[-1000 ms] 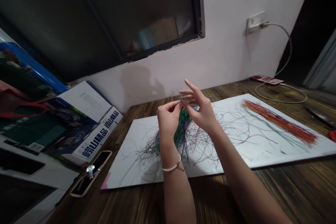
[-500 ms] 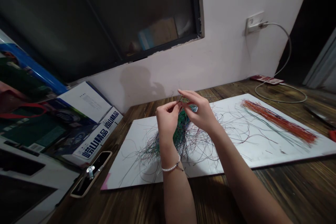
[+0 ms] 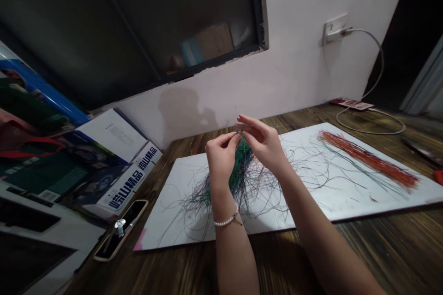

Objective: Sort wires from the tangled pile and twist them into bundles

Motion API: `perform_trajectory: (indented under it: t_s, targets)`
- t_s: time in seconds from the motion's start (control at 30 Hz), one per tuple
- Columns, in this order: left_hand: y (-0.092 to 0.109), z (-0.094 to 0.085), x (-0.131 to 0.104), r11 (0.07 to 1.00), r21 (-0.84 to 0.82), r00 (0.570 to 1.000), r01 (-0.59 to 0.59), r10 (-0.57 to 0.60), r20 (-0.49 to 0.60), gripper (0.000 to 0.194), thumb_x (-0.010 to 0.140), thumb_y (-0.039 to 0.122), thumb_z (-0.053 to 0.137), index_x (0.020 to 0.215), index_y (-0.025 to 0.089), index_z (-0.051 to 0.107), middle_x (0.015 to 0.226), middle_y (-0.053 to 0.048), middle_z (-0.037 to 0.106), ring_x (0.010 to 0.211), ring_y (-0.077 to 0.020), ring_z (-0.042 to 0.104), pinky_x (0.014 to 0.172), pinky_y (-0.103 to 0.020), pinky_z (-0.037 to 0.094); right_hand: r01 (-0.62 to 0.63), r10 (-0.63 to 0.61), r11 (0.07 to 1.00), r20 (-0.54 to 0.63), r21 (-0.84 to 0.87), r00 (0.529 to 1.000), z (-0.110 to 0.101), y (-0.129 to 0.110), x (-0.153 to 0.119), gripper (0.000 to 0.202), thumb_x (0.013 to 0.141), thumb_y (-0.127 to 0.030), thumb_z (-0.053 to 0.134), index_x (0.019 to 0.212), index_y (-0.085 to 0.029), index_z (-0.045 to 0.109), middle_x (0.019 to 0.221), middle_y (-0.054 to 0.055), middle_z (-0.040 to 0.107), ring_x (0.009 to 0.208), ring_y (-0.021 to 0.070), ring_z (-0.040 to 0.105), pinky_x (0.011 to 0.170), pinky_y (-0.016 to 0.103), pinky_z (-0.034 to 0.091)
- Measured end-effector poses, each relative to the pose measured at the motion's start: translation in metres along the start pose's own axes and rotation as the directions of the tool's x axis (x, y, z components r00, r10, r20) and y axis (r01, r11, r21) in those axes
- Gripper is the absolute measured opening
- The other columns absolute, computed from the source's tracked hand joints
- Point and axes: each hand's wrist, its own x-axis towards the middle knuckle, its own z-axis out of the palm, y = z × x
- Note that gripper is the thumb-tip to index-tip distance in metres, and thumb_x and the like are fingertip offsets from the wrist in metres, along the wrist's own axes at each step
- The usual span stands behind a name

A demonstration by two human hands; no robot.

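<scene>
My left hand (image 3: 221, 156), a white beaded bracelet at its wrist, pinches thin wires between thumb and forefinger. Touching it at the fingertips, my right hand (image 3: 261, 143) pinches the same fine strands, its other fingers stretched out. A tangled bundle of green and dark wires (image 3: 237, 177) lies beneath and behind both hands, with loose ends spreading left and right over a white board (image 3: 166, 221). Orange-red wires (image 3: 370, 159) form a long, neat bundle on the board's right part. Which strand each fingertip grips is too small to tell.
A phone (image 3: 121, 230) with a small shiny object on it lies left of the board, by stacked boxes (image 3: 126, 184). At the back right, a cable runs from a wall socket (image 3: 335, 27) to a red item (image 3: 351, 104). A dark blade-like tool (image 3: 420, 151) lies far right.
My right hand has shifted slightly left and its fingertips have drawn closer to my left fingertips. My left hand has barely moved.
</scene>
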Motion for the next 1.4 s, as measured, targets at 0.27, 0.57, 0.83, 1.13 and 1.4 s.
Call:
perform_trajectory:
  t_s: [0.27, 0.57, 0.83, 1.13, 1.4]
  targets:
    - [0.0, -0.001, -0.001, 0.913, 0.318, 0.966, -0.257, 0.245, 0.076, 0.015, 0.082, 0.018, 0.058, 0.081, 0.017, 0.073, 0.079, -0.005, 0.07, 0.069, -0.0137, 0.061, 0.065, -0.028, 0.047, -0.028, 0.007, 0.972, -0.09, -0.232, 0.996, -0.004, 0.0, 0.0, 0.012, 0.075, -0.02, 0.065, 0.084, -0.015, 0.071, 0.078, 0.005, 0.068, 0.067, 0.0119, 0.059, 0.06, 0.026, 0.048]
    - [0.0, -0.004, -0.001, 0.889, 0.387, 0.967, -0.245, 0.195, 0.166, 0.014, 0.082, 0.02, 0.058, 0.082, 0.019, 0.072, 0.083, -0.004, 0.071, 0.073, -0.0148, 0.062, 0.068, -0.028, 0.047, -0.148, 0.134, 0.98, -0.105, -0.136, 0.985, -0.007, 0.002, 0.002, 0.004, 0.07, -0.013, 0.062, 0.068, -0.014, 0.065, 0.06, 0.001, 0.064, 0.056, 0.0106, 0.058, 0.055, 0.024, 0.047]
    - [-0.001, -0.006, 0.0, 0.988, -0.048, 0.94, 0.145, -0.122, 0.319, 0.02, 0.084, 0.031, 0.055, 0.079, 0.014, 0.065, 0.067, -0.003, 0.064, 0.06, -0.0106, 0.057, 0.057, -0.022, 0.044, -0.139, 0.131, 0.987, -0.107, -0.075, 0.986, -0.008, 0.001, 0.003, 0.01, 0.07, -0.008, 0.056, 0.065, -0.015, 0.062, 0.056, 0.0, 0.062, 0.052, 0.0102, 0.059, 0.053, 0.024, 0.049]
    - [0.002, -0.009, -0.002, 0.966, -0.084, 0.924, 0.245, -0.206, 0.323, 0.029, 0.079, 0.036, 0.059, 0.061, 0.013, 0.058, 0.053, 0.003, 0.043, 0.046, -0.0045, 0.031, 0.041, -0.019, 0.018, -0.112, 0.103, 0.992, -0.14, -0.052, 0.985, -0.009, 0.001, 0.004, 0.007, 0.07, -0.01, 0.057, 0.067, -0.016, 0.061, 0.06, -0.001, 0.062, 0.055, 0.0112, 0.063, 0.055, 0.024, 0.051]
    - [-0.002, -0.015, 0.0, 0.993, -0.1, 0.985, 0.06, -0.043, 0.165, 0.024, 0.082, 0.036, 0.06, 0.074, 0.016, 0.068, 0.054, 0.002, 0.042, 0.047, -0.0056, 0.032, 0.042, -0.021, 0.022, -0.133, 0.144, 0.987, -0.124, 0.09, 0.982, -0.011, -0.009, 0.004, 0.017, 0.076, -0.025, 0.062, 0.091, -0.019, 0.056, 0.071, -0.001, 0.064, 0.061, 0.0104, 0.062, 0.062, 0.025, 0.053]
